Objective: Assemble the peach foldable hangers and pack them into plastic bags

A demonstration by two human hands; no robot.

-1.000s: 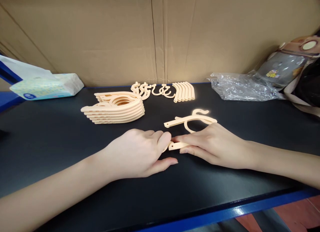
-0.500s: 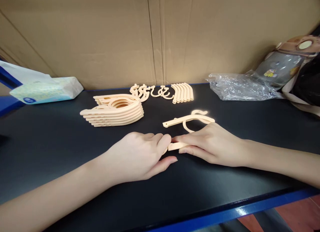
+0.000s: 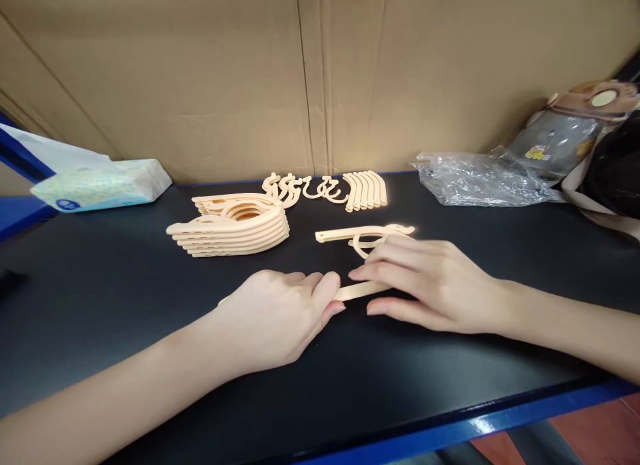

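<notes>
My left hand (image 3: 283, 315) is closed around a cream plastic hanger piece (image 3: 361, 291). Its bar sticks out to the right, and a small tip shows left of the wrist. The rest is hidden by the hand. My right hand (image 3: 425, 285) is open over the bar's right end, thumb apart from the fingers; whether it touches the bar is unclear. Just beyond the right fingers lie a hanger arm (image 3: 340, 233) and a curved hook piece (image 3: 359, 246), partly covered. A stack of hanger bodies (image 3: 230, 233) rests on the black table to the left.
Loose hanger hooks (image 3: 315, 187) and a row of slim hanger arms (image 3: 367, 190) lie at the back. A tissue pack (image 3: 110, 185) is at the far left. Crumpled clear plastic bag (image 3: 485, 178) and a bottle (image 3: 550, 141) sit at right. Cardboard (image 3: 200, 78) stands behind.
My right fingers have loosened and spread away from the bar, exposing more of it. The hanger arm beyond them has turned and shifted slightly left. My left hand keeps its hold.
</notes>
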